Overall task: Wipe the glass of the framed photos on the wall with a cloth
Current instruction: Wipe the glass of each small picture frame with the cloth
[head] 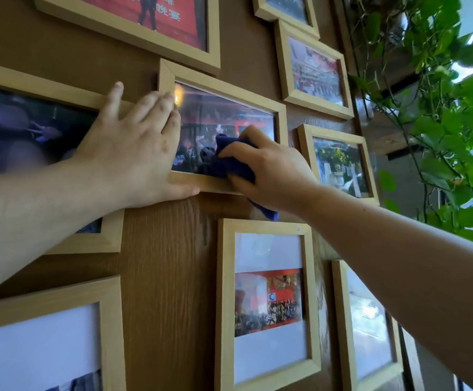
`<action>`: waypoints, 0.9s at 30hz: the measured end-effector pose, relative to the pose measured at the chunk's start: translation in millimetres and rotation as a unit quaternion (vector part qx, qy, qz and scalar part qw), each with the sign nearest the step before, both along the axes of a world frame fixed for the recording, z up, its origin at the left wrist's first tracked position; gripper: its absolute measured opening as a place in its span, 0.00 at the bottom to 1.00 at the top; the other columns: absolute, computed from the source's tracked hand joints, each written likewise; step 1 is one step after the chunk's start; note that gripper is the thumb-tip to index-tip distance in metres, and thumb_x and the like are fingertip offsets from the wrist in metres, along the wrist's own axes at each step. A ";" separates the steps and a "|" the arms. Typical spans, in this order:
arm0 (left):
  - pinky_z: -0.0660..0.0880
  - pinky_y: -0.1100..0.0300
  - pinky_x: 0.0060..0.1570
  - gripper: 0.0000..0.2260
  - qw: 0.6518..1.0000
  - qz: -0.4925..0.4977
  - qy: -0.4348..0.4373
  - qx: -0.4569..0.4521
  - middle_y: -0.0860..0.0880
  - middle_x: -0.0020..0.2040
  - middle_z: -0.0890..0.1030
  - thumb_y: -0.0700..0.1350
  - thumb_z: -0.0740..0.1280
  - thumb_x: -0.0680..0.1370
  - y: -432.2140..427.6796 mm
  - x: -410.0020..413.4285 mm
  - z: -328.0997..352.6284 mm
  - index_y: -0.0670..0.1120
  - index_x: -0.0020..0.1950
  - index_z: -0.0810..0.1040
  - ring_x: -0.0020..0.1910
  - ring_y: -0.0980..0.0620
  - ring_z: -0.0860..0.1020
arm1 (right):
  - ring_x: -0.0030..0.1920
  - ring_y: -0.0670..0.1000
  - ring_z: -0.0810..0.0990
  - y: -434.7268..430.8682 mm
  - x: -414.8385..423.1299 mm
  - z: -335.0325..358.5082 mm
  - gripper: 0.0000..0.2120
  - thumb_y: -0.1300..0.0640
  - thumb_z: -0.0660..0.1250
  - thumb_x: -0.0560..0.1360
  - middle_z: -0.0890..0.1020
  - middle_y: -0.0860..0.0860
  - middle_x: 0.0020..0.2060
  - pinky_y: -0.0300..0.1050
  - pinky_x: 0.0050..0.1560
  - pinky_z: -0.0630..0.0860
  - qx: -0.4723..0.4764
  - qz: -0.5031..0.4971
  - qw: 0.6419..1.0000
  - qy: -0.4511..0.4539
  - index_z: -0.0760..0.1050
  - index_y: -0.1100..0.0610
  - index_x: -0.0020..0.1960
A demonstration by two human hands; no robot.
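A light wooden framed photo (224, 88) hangs at the middle of the brown wood wall. My right hand (272, 167) grips a dark blue cloth (229, 162) and presses it on the lower part of this frame's glass; a corner of the cloth hangs below the frame. My left hand (133, 145) lies flat with fingers spread over the frame's left edge, its thumb under the bottom rail. Part of the glass is hidden behind both hands.
Several other wooden frames surround it: a large one at left (32, 88), one above (150, 43), two at right (314, 71) (339, 162), one below (266, 300). A leafy green climbing plant (449, 114) hangs at the right by a bright window.
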State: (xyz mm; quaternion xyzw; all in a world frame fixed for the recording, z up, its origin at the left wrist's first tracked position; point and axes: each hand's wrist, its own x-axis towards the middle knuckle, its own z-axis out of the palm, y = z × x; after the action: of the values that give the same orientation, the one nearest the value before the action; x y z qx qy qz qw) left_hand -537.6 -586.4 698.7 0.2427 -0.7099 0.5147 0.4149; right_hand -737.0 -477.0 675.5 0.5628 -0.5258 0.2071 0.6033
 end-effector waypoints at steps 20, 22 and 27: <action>0.55 0.39 0.70 0.42 0.957 -0.227 -0.182 -0.020 0.39 0.74 0.64 0.70 0.50 0.72 55.8 -106.3 -78.6 0.40 0.74 0.57 0.73 0.41 0.60 | 0.39 0.54 0.78 113.0 -79.3 -108.8 0.17 0.49 0.68 0.72 0.73 0.48 0.52 0.50 0.32 0.78 -0.019 -0.138 0.977 -0.160 0.73 0.48 0.59; 0.57 0.39 0.70 0.42 0.954 -0.237 -0.183 -0.019 0.39 0.74 0.64 0.70 0.52 0.72 70.0 -135.2 -90.2 0.40 0.74 0.57 0.73 0.41 0.60 | 0.38 0.55 0.78 124.1 -105.0 -130.0 0.17 0.49 0.68 0.71 0.74 0.49 0.53 0.52 0.31 0.79 0.003 -0.151 0.974 -0.169 0.73 0.49 0.59; 0.52 0.40 0.71 0.43 0.952 -0.220 -0.213 0.014 0.39 0.75 0.59 0.70 0.52 0.72 86.7 -192.0 -111.2 0.39 0.75 0.51 0.74 0.41 0.55 | 0.35 0.56 0.77 125.0 -147.8 -177.6 0.16 0.51 0.70 0.71 0.74 0.50 0.51 0.50 0.29 0.77 -0.008 -0.145 0.957 -0.253 0.75 0.50 0.58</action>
State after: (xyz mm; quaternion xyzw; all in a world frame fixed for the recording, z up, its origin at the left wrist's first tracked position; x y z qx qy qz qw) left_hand -729.7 -499.7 587.5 -0.0289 -0.8246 0.4404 0.3538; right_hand -884.7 -351.9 497.9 0.4052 -0.7354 0.2572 0.4784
